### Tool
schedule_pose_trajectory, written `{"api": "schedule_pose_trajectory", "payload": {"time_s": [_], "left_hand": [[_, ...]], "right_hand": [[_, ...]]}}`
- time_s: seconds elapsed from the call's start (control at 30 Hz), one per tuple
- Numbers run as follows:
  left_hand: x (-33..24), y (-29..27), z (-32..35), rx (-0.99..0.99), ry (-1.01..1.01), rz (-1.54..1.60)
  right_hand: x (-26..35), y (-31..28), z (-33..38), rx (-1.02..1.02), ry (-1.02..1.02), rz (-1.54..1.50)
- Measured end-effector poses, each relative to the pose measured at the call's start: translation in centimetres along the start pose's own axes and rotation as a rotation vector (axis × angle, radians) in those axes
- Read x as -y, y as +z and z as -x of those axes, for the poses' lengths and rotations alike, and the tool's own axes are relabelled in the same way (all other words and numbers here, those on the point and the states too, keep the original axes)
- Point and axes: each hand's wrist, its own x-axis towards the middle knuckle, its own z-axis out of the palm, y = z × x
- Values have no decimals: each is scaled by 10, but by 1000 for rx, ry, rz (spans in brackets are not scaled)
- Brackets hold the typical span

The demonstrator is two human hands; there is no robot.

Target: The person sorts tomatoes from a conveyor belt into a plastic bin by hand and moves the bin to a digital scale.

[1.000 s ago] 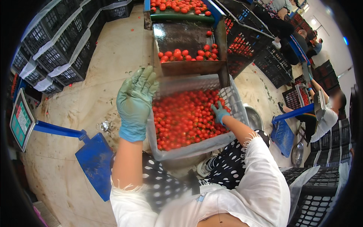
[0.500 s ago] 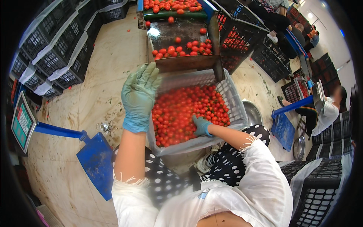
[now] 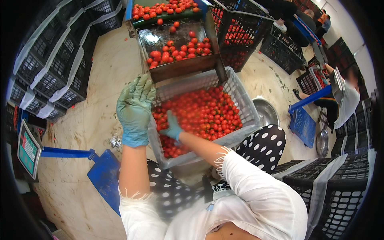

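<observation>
A lined grey plastic crate [image 3: 249, 114] sits in front of my knees, filled with small red cherry tomatoes [image 3: 212, 120]. My left hand [image 3: 137, 110], in a blue-green glove with stained fingers, is raised at the crate's left rim. Its fingers are stretched out and nothing shows in it. Inside the crate, at the left, my right hand [image 3: 172, 128] in a blue glove rests against the tomatoes, thumb apart from the fingers. Some tomatoes near it are blurred. Above the crate's far side, more tomatoes lie on a metal chute [image 3: 160, 38].
Black crates [image 3: 60, 56] stand stacked at the left, others [image 3: 340, 192] at the right. A blue platform scale [image 3: 106, 176] is beside my left leg, another [image 3: 302, 126] further right. A metal bowl [image 3: 266, 112] is right of the crate. Another person [image 3: 346, 102] sits at the right.
My right hand has swept left across the tomatoes, from the crate's middle to its left side. My left hand keeps its stretched pose. More tomatoes lie on the chute. The view has shifted slightly.
</observation>
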Motion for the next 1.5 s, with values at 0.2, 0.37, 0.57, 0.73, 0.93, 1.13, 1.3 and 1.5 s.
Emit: {"api": "schedule_pose_trajectory", "payload": {"time_s": [0.2, 0.37, 0.57, 0.73, 0.93, 1.13, 1.3, 1.5], "left_hand": [[-11, -15, 0, -20, -1, 8], [-14, -15, -1, -65, 10, 24], [-25, -17, -2, -76, 89, -103], [-47, -39, 6, -144, 165, -196], [-46, -68, 32, -332, 263, -408], [-52, -122, 51, -637, 121, -996], [-153, -136, 52, -556, 193, -1962], [-111, -61, 18, -348, 408, -2600]], "right_hand": [[44, -27, 27, 749, -362, 104], [51, -134, 40, 1108, -287, 414], [1, -259, 6, 983, -186, 835], [-40, -327, -11, 527, -103, 636], [-30, -337, -26, 612, 50, 541], [10, -331, -16, 646, -73, 575], [32, -329, -15, 582, -163, 533], [6, -331, -25, 549, -61, 545]]}}
